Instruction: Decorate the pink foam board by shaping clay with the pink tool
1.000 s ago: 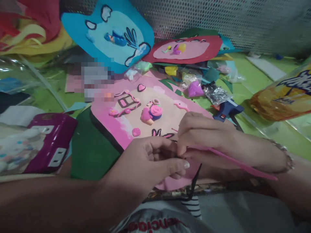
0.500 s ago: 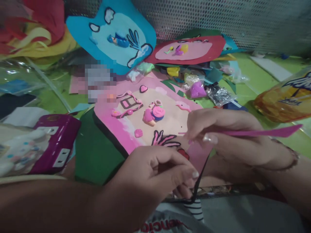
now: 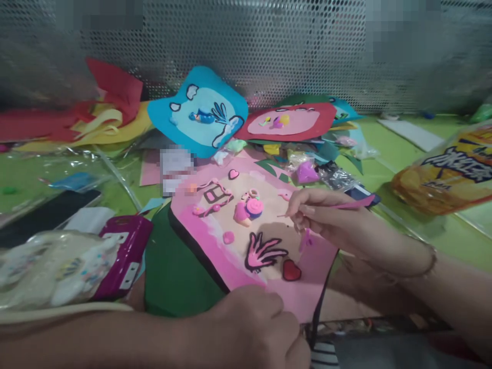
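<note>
A pink craft board [image 3: 200,225] with clay shapes lies in front of me: a pink hand-like figure [image 3: 263,252], a red heart [image 3: 291,270] and a pink-and-blue clay figure [image 3: 249,209]. My right hand [image 3: 325,218] hovers over the board's right side, fingers pinched on a thin pink modelling tool [image 3: 351,204] whose tip points left. My left hand [image 3: 255,328] rests curled at the board's near edge, fingers closed; I cannot make out anything in it.
A purple case [image 3: 123,253] and a plastic-wrapped bag [image 3: 49,269] sit at left. Blue [image 3: 202,115] and red [image 3: 288,120] craft boards lean against a perforated metal wall. Clay packets [image 3: 307,171] lie behind the board; an orange snack bag [image 3: 449,174] lies at right.
My hands have parted: the right one moved up over the board with the tool, the left dropped to the board's near edge. The view tilted upward, showing more wall.
</note>
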The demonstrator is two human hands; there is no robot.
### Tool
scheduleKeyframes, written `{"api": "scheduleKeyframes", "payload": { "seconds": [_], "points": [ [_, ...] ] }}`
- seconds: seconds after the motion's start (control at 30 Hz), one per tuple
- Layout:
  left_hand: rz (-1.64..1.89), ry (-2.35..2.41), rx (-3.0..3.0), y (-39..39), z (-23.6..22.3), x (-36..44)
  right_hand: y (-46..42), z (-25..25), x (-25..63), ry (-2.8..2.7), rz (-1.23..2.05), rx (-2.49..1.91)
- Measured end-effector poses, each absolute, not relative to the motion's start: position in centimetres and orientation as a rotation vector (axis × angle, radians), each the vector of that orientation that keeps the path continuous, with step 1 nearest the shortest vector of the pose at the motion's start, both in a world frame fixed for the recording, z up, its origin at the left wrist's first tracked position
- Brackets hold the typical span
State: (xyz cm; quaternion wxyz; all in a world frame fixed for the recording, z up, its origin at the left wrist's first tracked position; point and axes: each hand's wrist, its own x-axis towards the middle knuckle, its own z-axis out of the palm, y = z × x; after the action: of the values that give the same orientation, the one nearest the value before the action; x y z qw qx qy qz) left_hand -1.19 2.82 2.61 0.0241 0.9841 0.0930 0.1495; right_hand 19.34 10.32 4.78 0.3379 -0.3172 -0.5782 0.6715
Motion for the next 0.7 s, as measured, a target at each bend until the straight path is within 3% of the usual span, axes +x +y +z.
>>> {"api": "scheduleKeyframes", "payload": {
  "seconds": [0.37, 0.57, 0.7],
  "points": [
    [0.326, 0.312, 3.036, 2.4, 2.0, -0.7, 11.0, 4.9, 19.4, -1.747, 1.603, -0.846],
    [0.346, 0.24, 3.09, 2.6, 2.1, -0.7, 10.6, 5.7, 19.5, -2.515, 0.978, -0.786],
    [0.365, 0.266, 3.095, 2.6, 2.3, -0.7, 10.7, 5.9, 19.5, -2.802, 0.733, -0.617]
  ]
}}
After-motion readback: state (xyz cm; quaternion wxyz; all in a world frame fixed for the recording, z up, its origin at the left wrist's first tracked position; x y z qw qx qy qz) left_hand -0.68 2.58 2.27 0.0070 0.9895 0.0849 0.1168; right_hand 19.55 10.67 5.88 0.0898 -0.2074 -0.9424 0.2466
